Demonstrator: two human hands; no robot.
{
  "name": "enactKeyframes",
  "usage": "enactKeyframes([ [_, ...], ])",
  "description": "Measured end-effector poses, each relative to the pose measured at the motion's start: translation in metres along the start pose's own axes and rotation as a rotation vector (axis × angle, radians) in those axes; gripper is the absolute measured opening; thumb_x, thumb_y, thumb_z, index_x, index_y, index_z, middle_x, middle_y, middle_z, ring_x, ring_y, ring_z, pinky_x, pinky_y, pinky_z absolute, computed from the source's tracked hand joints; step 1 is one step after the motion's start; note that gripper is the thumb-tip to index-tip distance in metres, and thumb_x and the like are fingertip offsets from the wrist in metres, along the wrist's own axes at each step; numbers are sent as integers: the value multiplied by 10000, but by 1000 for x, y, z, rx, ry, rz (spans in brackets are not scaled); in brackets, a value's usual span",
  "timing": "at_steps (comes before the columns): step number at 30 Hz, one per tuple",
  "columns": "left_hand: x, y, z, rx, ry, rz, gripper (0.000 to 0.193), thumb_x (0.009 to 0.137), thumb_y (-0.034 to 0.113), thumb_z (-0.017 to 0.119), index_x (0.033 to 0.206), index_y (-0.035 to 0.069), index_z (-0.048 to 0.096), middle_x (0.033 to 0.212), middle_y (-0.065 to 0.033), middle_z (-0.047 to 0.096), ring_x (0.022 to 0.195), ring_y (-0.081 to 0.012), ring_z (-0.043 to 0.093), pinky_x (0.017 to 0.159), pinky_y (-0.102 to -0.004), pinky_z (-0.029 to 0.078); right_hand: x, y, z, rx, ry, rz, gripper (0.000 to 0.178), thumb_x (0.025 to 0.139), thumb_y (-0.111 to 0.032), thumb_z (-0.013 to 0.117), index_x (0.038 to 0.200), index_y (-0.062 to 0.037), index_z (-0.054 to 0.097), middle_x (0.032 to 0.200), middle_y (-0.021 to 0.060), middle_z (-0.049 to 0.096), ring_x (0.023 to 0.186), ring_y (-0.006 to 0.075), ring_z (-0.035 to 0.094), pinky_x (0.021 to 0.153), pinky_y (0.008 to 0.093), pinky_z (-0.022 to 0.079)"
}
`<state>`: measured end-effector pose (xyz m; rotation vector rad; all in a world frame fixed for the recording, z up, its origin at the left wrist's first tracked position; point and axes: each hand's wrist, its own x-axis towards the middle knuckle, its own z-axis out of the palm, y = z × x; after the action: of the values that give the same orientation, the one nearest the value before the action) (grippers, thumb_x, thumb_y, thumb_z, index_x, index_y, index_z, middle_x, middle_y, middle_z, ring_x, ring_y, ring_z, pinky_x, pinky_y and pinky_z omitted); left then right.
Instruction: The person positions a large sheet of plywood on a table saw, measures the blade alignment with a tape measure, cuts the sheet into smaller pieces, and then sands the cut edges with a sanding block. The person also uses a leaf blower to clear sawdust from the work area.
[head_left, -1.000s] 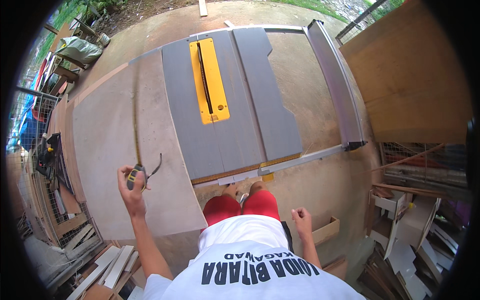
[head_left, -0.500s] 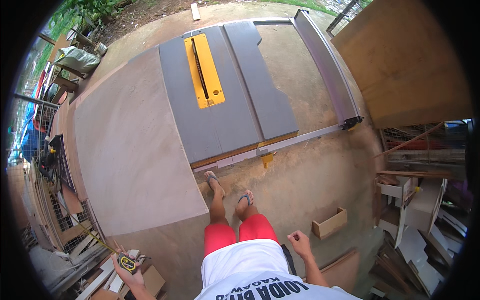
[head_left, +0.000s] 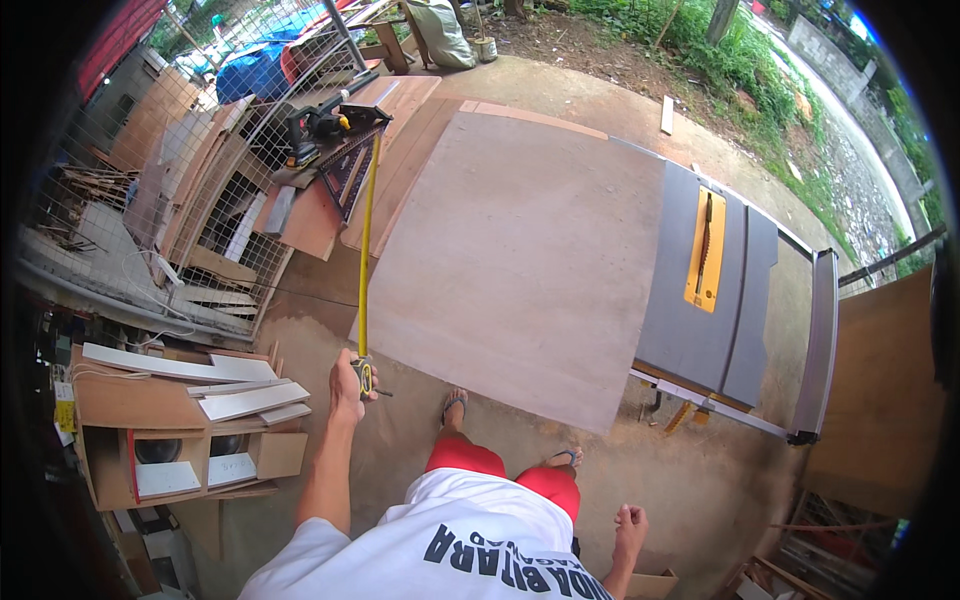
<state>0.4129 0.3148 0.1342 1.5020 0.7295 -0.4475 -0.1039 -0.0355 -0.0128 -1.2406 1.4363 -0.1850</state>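
Note:
My left hand (head_left: 346, 388) is wrapped around a black and yellow tape measure (head_left: 363, 376). From its case the yellow blade (head_left: 365, 260) runs out away from me, past the left edge of a large pale sheet of board (head_left: 520, 240), up to a dark metal frame by a power tool. Low on the right, beside my shorts, my right hand (head_left: 630, 528) hangs with its fingers curled; whether anything is inside them I cannot make out. The board lies flat, its right edge against the grey table saw (head_left: 665, 345), which has a yellow insert (head_left: 706, 250) around its blade.
A black and yellow cordless power tool (head_left: 318, 130) rests on brown boards at the far left. Nearer, white offcuts (head_left: 250, 398) lie on a wooden cabinet (head_left: 110, 420). Wire mesh fencing borders the left side. A big plywood panel (head_left: 868, 390) stands at the right.
My view has swung left, so the saw now sits farther right. My left hand has come up and forward with the tape measure, and its extended blade shows more fully. The right hand stays low.

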Motion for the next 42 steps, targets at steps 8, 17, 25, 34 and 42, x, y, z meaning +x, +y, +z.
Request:
enactKeyframes([
  [8, 71, 96, -73, 310, 165, 166, 547, 1010, 556, 608, 1151, 33, 526, 724, -88, 610, 523, -153, 568, 429, -273, 405, -97, -34, 154, -62, -12, -22, 181, 1000, -168, 716, 979, -1, 649, 848, 36, 660, 748, 113, 611, 712, 280, 513],
  [17, 331, 169, -116, 864, 374, 804, 651, 804, 351, 825, 1203, -73, 535, 1152, -324, 616, 1107, -496, 614, 967, -540, 490, -112, -98, 223, -218, 30, -196, 196, 979, -170, 711, 937, 8, 640, 802, 34, 633, 725, 116, 575, 679, 297, 479],
  [25, 433, 213, -42, 912, 589, 1133, 825, 877, 520, 810, 1462, 46, 471, 1432, -256, 434, 1349, -469, 419, 1091, -626, 367, -89, -187, 248, -418, 439, -447, 231, 909, -185, 742, 976, 30, 690, 914, 177, 694, 870, 304, 683, 828, 418, 542],
  [34, 298, 54, 2, 888, -318, 353, 697, 994, 588, 643, 1151, -90, 654, 1115, -272, 707, 1069, -385, 676, 898, -481, 503, 41, -222, 225, -519, 360, -173, 703, 978, -526, 672, 1347, 63, 561, 1298, 340, 648, 1268, 471, 604, 1064, 503, 478],
  [42, 282, 22, 55, 862, -100, 665, 764, 1027, 607, 565, 900, -135, 698, 878, -297, 728, 882, -425, 718, 818, -510, 525, 89, -197, 214, -486, 421, -76, 769, 958, -732, 524, 1193, -34, 748, 1203, 304, 715, 1210, 474, 652, 1026, 514, 507],
])
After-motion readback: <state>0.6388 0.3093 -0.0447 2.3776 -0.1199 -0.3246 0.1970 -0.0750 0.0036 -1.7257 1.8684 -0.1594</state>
